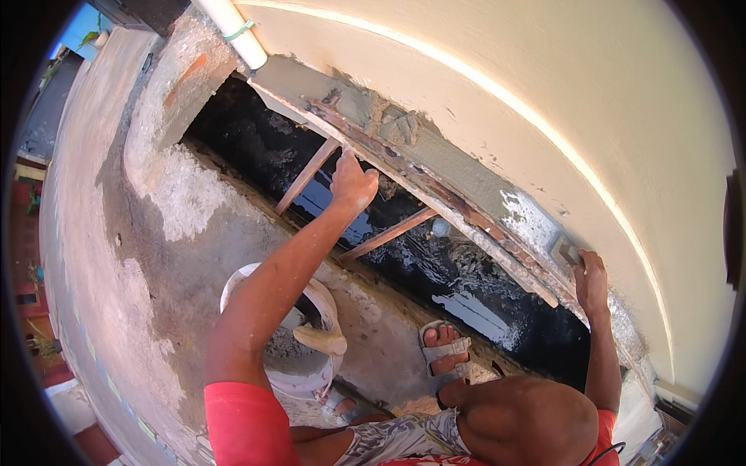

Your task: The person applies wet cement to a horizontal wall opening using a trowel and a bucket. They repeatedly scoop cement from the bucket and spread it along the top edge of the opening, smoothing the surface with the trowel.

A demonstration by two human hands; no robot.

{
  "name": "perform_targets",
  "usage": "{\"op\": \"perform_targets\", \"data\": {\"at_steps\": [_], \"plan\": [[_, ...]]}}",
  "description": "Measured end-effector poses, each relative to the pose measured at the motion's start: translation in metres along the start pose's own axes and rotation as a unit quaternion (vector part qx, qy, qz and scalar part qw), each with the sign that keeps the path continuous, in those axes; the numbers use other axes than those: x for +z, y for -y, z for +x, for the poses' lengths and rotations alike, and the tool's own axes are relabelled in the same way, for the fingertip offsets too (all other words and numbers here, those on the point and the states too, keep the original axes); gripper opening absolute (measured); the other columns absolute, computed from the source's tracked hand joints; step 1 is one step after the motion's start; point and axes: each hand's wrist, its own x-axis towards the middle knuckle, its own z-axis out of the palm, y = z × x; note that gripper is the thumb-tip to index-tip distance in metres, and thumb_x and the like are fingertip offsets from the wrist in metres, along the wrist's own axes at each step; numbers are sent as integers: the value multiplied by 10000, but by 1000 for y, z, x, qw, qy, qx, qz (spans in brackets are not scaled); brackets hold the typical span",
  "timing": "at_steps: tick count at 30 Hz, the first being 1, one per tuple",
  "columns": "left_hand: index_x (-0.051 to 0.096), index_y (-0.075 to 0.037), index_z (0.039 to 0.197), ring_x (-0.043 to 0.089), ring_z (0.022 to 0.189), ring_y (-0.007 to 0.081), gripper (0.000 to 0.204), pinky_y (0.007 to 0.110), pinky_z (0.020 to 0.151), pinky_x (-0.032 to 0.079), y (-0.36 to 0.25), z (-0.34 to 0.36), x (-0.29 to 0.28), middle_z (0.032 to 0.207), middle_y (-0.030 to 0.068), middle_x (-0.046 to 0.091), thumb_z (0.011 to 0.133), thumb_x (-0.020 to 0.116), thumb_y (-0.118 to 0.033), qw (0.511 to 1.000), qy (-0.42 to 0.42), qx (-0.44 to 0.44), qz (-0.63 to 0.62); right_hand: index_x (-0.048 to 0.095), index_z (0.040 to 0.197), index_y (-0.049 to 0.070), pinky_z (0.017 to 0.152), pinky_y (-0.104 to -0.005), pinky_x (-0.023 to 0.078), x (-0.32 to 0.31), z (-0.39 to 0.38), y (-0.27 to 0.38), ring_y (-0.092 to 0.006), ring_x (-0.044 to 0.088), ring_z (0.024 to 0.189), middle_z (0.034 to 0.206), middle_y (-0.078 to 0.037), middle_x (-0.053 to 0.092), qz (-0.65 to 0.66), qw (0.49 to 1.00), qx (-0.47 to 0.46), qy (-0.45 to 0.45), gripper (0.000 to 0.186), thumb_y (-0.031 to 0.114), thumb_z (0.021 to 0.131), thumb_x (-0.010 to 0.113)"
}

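Note:
My left hand [355, 185] reaches over an open drain, its fingers curled at the edge of a long wooden plank [435, 203]. Part of its grip is hidden from above. The plank lies along the wall side of the drain, and two wooden struts [308, 175] cross from it to the near side. At the right, my right hand [592, 281] is closed around a small, flat grey trowel [565, 250], which rests on the ledge at the wall's foot. Wet grey mortar [400, 128] covers part of this ledge, with a rough lump towards the left.
Dark water [435, 268] stands in the drain below the struts. A white bucket [330, 299] with grey mix and a tool handle [320, 339] stands beside my left arm. A white pipe [233, 33] comes down at the upper left. My sandalled foot [447, 349] is close to the drain's edge.

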Motion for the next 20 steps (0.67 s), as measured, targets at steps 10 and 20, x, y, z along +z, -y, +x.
{"op": "perform_targets", "data": {"at_steps": [10,20], "plan": [[197,76,1507,450,1180,403,899,493,1032,346,-22,-2,22,1272,239,442,798,690,-174,992,-80,46,91,570,1264,31,721,-458,542,21,122,189,-388,645,827,960,-197,631,131,953,-264,-63,372,47,896,621],[173,25,1539,441,1129,413,902,513,1003,338,-23,-2,21,1233,234,414,793,660,-119,991,-71,42,100,602,1248,34,724,-466,544,79,230,271,-389,647,791,939,-202,622,17,932,-359,-42,349,109,907,607]]}}
